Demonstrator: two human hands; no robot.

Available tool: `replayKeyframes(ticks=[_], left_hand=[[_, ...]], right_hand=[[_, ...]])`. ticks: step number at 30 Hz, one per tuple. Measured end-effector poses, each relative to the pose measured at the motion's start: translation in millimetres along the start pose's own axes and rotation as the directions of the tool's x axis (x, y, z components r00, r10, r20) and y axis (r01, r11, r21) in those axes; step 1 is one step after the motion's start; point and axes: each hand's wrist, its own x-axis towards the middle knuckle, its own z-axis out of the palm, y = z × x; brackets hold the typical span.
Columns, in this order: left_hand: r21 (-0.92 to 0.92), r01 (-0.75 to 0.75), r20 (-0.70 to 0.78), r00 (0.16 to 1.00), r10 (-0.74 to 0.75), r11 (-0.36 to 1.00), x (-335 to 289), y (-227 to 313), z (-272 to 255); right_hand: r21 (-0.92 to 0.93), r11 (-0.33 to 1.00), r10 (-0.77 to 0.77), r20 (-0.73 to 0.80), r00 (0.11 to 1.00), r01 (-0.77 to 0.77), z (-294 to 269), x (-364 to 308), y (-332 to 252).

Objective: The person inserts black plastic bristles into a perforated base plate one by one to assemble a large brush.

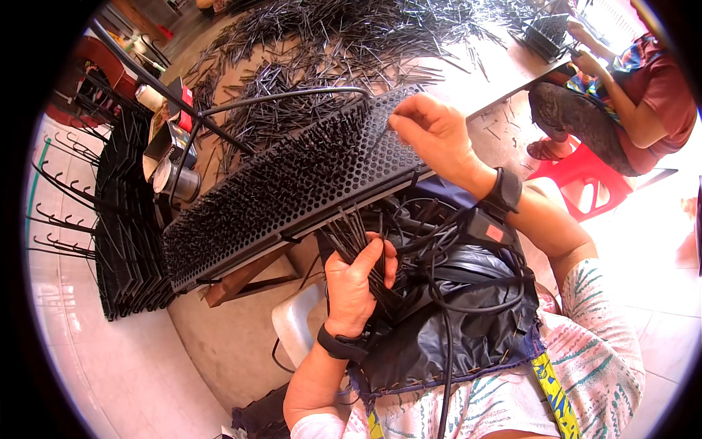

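A long black perforated panel (307, 201) slants across the middle. Short black strips (256, 179) bristle from most of its holes; toward the right end the holes (376, 150) show bare. Over that end hovers my right hand (439, 135), thumb and fingertips pinched together; whatever is between them is too small to make out. Below the panel's near edge, my left hand (355, 282) wraps around a bundle of thin black strips (351, 230), whose upper ends fan out above the fingers. Black cables (439, 274) lie across the black apron (409, 351) on my lap.
Piles of loose black strips (292, 102) cover the table behind the panel. At left stand stacked black panels with hooked rods (128, 219) and a metal can (177, 181). A co-worker (643, 102) sits at far right on a red stool (585, 186), holding another black panel (547, 36).
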Motion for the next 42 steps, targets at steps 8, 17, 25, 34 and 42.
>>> replayKeyframes(ticks=[8, 17, 25, 34, 42], left_hand=[[-0.049, -0.099, 0.033, 0.994, 0.1, 0.994, 1.2, -6.4, -5.1], [-0.081, -0.047, -0.015, 0.999, 0.046, 0.996, 2.6, -11.9, -12.7], [-0.105, 0.009, -0.069, 0.998, -0.016, 0.994, -3.1, 2.4, 5.6], [-0.039, -0.041, -0.03, 0.999, 0.04, 0.998, -3.2, 3.3, 4.1], [-0.063, -0.003, -0.052, 0.999, 0.0, 0.998, -1.8, 1.9, 4.8]], right_hand=[[-0.154, 0.933, -0.308, 0.118, 0.944, 0.324, 12.7, 3.7, 9.6], [-0.315, 0.797, -0.296, 0.541, 0.788, 0.515, 31.1, 14.5, 4.5], [0.075, 0.99, 0.038, 0.682, 0.73, -0.121, 7.7, -31.7, -31.4], [0.155, 0.947, 0.126, 0.626, 0.77, -0.281, 6.5, -52.4, -34.3], [0.067, 0.989, 0.109, 0.29, 0.951, -0.133, -4.1, -32.3, -34.2]])
